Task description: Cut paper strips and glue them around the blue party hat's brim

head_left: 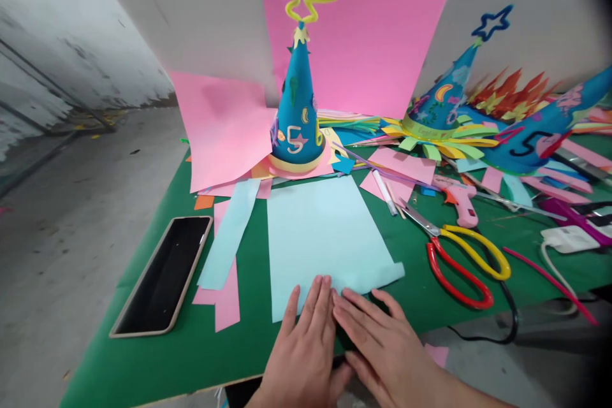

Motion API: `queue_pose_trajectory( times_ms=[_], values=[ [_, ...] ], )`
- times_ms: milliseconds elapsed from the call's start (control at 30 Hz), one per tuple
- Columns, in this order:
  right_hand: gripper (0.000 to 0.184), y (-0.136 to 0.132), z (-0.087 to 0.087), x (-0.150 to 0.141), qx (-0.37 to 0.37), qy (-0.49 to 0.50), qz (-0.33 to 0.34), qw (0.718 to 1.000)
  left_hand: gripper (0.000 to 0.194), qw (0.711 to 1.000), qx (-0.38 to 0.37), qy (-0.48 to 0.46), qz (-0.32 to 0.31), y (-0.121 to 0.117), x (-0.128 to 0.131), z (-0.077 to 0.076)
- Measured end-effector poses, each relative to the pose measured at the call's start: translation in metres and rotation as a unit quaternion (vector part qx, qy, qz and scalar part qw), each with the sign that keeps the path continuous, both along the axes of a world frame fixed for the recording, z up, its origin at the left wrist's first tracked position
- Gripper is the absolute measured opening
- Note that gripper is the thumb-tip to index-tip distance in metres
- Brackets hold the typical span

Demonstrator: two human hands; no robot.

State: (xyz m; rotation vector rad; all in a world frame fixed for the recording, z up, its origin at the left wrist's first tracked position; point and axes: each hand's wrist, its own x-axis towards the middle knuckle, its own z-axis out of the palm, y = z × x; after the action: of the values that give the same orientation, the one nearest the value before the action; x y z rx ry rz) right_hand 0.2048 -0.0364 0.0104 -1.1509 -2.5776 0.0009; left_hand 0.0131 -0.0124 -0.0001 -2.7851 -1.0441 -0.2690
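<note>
My left hand (301,350) lies flat with fingers stretched out on the near edge of a light blue paper sheet (320,236) on the green table (157,357). My right hand (382,344) lies beside it, fingers also flat and extended, its tips touching the sheet's near edge and my left hand's fingers. Neither hand holds anything. Behind the sheet stands a blue party hat (296,121) with a "5" and a yellow pipe-cleaner star on top.
A black phone (162,277) lies at the left. Red and yellow scissors (461,261) and a pink glue gun (459,201) lie right of the sheet. More party hats (444,108), pink paper (373,38), paper strips and a white power strip (568,239) crowd the back and right.
</note>
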Motion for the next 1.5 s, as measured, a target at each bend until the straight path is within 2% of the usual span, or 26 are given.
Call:
queue_pose_trajectory(
  times_ms=[267,567,767,900,1033,1133,1200,1300,1367,1433,1500],
  values=[
    [0.051,-0.005,-0.01,0.025,0.002,-0.061,-0.012,0.998,0.071,1.0,-0.001,-0.001,0.006,-0.001,0.0,-0.004],
    [0.06,-0.008,-0.017,0.066,0.003,-0.073,-0.065,0.995,0.071,1.0,-0.017,-0.02,0.017,-0.001,0.0,-0.007],
    [0.064,-0.012,-0.02,0.086,-0.002,-0.092,-0.093,0.991,0.072,1.0,-0.001,-0.025,0.014,0.0,0.0,-0.007],
    [0.064,-0.014,-0.016,0.087,-0.017,-0.039,-0.168,0.985,0.07,1.0,-0.004,-0.017,0.015,0.001,0.0,-0.006],
    [0.052,-0.003,-0.006,0.077,-0.043,0.098,-0.231,0.967,0.07,1.0,-0.005,-0.015,0.01,0.001,-0.002,-0.003],
    [0.043,0.017,0.002,0.072,-0.085,0.122,-0.215,0.965,0.07,1.0,-0.008,-0.011,0.007,0.001,-0.004,-0.002],
    [0.041,0.032,0.008,0.071,-0.147,0.1,-0.186,0.966,0.07,1.0,-0.01,-0.01,0.01,0.0,-0.006,-0.001],
    [0.035,0.05,0.018,0.07,-0.266,0.076,-0.171,0.946,0.07,1.0,-0.016,-0.004,0.017,0.001,-0.008,0.0],
    [0.022,0.058,0.024,0.069,-0.317,0.069,-0.162,0.932,0.069,1.0,-0.022,0.001,0.019,0.003,-0.01,0.003],
    [0.011,0.062,0.029,0.068,-0.333,0.068,-0.142,0.93,0.067,0.999,-0.027,-0.006,0.024,0.009,-0.01,0.007],
    [0.012,0.064,0.032,0.068,-0.339,0.071,-0.121,0.93,0.058,0.998,-0.043,-0.027,0.037,0.017,-0.01,0.013]
  ],
)
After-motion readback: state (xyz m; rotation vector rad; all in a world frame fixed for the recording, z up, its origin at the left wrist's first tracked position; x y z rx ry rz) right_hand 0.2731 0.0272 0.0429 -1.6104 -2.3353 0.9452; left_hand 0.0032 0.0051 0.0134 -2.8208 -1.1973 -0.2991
